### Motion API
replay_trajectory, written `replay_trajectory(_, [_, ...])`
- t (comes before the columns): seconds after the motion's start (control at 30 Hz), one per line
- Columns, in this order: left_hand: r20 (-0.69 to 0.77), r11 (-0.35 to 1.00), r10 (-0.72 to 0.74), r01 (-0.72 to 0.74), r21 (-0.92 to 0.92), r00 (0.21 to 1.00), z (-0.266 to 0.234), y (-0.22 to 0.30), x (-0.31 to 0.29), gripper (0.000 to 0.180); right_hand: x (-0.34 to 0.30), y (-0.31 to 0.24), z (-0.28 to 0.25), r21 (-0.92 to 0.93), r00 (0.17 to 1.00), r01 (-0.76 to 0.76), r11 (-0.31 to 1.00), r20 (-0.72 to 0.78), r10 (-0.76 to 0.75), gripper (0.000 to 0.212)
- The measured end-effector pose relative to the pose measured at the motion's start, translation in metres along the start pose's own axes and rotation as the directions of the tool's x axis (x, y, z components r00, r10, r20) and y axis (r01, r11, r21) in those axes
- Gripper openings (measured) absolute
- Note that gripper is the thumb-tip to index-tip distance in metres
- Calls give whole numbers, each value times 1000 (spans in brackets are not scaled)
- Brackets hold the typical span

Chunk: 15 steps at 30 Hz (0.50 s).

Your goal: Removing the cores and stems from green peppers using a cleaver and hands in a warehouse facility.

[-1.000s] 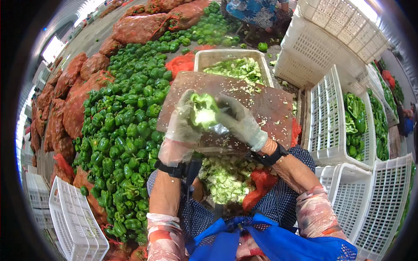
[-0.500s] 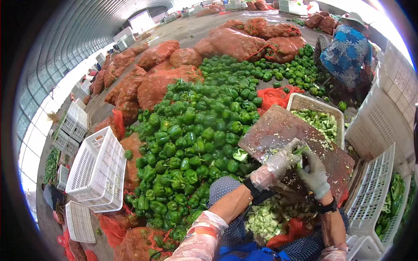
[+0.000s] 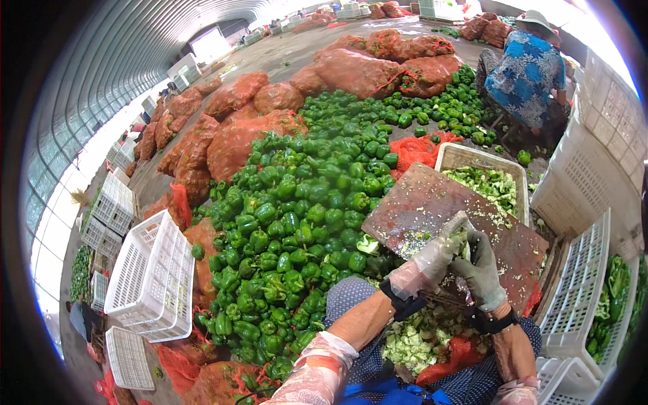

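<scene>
In thin clear gloves, my two hands meet above the near part of a stained wooden board (image 3: 442, 196) strewn with pale seeds. My left hand (image 3: 439, 260) is closed around a green bell pepper (image 3: 460, 241), mostly covered by the fingers. Against its right side presses my right hand (image 3: 484, 270), its fingers curled; whether they also grip a tool is hidden. Below the hands, pale green pepper cores and scraps (image 3: 418, 341) lie heaped over my lap. A large pile of whole green bell peppers (image 3: 290, 229) spreads left of the board. Behind the board, a white crate (image 3: 520, 175) holds cut pepper pieces.
Full red mesh sacks (image 3: 358, 71) line the pile's far side. White plastic crates stand at left (image 3: 158, 270) and right (image 3: 574, 290), the right one close to my arm. A person in a blue patterned top (image 3: 526, 81) sits at the far right.
My right hand has drawn in toward the left and its fingers have curled tighter by the pepper. The whole view has shifted slightly.
</scene>
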<state>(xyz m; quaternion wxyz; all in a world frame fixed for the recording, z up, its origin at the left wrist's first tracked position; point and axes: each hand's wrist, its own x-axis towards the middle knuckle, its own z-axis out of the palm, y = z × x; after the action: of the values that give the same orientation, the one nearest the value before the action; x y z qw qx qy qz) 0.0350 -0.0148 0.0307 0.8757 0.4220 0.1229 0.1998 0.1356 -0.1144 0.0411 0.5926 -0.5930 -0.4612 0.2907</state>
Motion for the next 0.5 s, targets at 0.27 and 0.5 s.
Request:
replay_trajectory(0.27, [-90,968,-154,169,187,984,4,20,-12,58,-3,-9,-3,-138,996,48,989,76,-38,54])
replay_trajectory(0.5, [10,998,-68,68,-11,998,7,3,-5,57,-1,19,-9,-589,814,565,577,286,-505,44])
